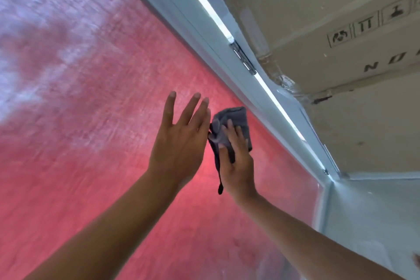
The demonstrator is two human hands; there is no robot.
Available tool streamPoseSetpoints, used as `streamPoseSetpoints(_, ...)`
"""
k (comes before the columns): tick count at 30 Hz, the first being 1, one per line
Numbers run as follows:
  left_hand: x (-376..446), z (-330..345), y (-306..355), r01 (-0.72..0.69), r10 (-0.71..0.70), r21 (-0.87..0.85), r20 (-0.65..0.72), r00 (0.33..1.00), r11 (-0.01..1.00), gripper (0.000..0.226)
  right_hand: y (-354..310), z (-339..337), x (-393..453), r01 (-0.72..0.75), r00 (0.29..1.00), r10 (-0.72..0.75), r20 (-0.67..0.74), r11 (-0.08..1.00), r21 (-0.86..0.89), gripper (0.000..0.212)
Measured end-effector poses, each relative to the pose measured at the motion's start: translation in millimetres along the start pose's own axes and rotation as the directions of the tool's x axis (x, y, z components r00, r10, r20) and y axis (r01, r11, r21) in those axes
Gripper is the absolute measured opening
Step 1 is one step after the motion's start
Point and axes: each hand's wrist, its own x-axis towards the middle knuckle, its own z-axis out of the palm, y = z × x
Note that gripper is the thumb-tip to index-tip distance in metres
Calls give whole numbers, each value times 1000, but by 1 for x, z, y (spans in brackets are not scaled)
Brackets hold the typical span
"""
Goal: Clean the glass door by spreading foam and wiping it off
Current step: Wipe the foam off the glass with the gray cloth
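Note:
The glass door fills the left and middle of the head view, glowing red and smeared with whitish foam, thickest at the upper left. My right hand presses a grey cloth flat against the glass close to the door's white frame, fingers lying straight over the cloth. A loose corner of the cloth hangs below the hand. My left hand is raised just left of the cloth with fingers straight and spread, holding nothing; whether it touches the glass is unclear.
The white door frame runs diagonally from top centre to lower right, with a metal hinge on it. Cardboard boxes with printed symbols stand right of the frame. A pale wall lies at lower right.

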Motion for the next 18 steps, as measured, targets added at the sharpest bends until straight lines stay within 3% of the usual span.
streamPoseSetpoints(2, 2, 4, 6, -28, 28, 11, 25, 999, 1000, 59, 14, -4, 4, 35, 999, -35, 7, 999, -14, 45)
streamPoseSetpoints(7, 10, 14, 23, -74, 76, -25, 87, 993, 997, 52, 47, -21, 43, -216, 966, 216, -145, 976, 21, 45)
streamPoseSetpoints(13, 15, 27, 49, -184, 180, 18, 140, 974, 983, 58, 63, -20, -33, 73, 997, -72, 23, 996, -56, 52)
streamPoseSetpoints(15, 15, 30, 51, -186, 183, 8, 146, 972, 982, 55, 82, -36, -26, -79, 997, 78, -15, 993, -88, 51)
streamPoseSetpoints(17, 15, 33, 51, -188, 184, 9, 150, 971, 982, 55, 98, -53, -7, -389, 918, 378, -118, 916, -96, 49)
streamPoseSetpoints(18, 15, 34, 52, -191, 186, 17, 152, 971, 981, 56, 104, -59, 0, -470, 879, 456, -138, 878, -90, 48)
